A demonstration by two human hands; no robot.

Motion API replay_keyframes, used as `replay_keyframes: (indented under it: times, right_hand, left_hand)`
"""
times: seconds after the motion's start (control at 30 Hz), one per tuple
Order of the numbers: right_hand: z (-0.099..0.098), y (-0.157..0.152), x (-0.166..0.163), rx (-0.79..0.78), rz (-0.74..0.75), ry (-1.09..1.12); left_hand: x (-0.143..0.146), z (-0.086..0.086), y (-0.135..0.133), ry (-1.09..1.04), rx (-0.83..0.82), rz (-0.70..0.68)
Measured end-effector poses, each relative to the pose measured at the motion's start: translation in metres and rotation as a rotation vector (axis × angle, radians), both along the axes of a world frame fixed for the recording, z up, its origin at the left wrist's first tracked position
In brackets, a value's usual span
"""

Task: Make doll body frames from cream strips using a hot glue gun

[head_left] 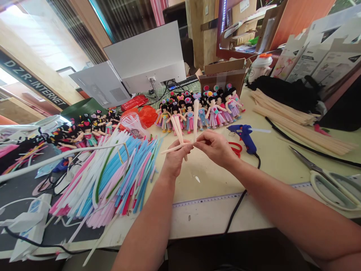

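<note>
Over the middle of the table, my left hand (177, 158) is closed around a small bunch of beige pipe cleaners (177, 128) that fan upward, with one end sticking out to the left. My right hand (212, 145) pinches a beige pipe cleaner (195, 120) that stands upright from its fingertips. The two hands nearly meet, and a short beige length runs between their fingertips. Whether the pieces are joined there, I cannot tell. Behind the hands stand rows of small pipe-cleaner dolls (203, 113) with black hair and pastel dresses.
Coloured pipe cleaners (113, 173) lie heaped left. A blue glue gun (246, 137) with a cord rests right of my hands. Farther right are beige pipe cleaners (316, 131) and large scissors (329, 180). A ruler (208, 198) lines the front; a monitor (146, 56) stands behind.
</note>
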State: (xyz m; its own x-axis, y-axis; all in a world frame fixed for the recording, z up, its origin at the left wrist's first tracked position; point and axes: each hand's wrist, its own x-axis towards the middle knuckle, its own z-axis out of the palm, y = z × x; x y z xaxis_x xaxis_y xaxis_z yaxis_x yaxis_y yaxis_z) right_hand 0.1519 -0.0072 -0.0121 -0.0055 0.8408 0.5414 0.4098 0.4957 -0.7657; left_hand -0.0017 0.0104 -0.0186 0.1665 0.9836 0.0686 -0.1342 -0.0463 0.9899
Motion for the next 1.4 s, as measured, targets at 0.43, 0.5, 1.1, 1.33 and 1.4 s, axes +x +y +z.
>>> replay_keyframes:
  times: [0.43, 0.5, 1.1, 1.33, 1.4]
  right_hand:
    - [-0.003, 0.001, -0.002, -0.008, -0.034, 0.030]
    - [-0.003, 0.001, -0.002, -0.010, -0.023, 0.024]
    - [0.000, 0.002, -0.001, -0.248, 0.081, 0.146]
    - [0.005, 0.002, -0.001, -0.505, 0.189, 0.337]
    - [0.006, 0.002, -0.001, -0.548, 0.206, 0.369]
  left_hand:
    - [0.004, 0.000, -0.003, 0.034, 0.009, 0.014]
    - [0.004, -0.001, -0.003, 0.022, 0.006, 0.003]
    - [-0.004, 0.007, -0.003, 0.129, 0.162, 0.058]
    - [-0.004, 0.009, -0.006, 0.179, 0.216, 0.050]
    - [-0.004, 0.009, -0.006, 0.183, 0.232, 0.042]
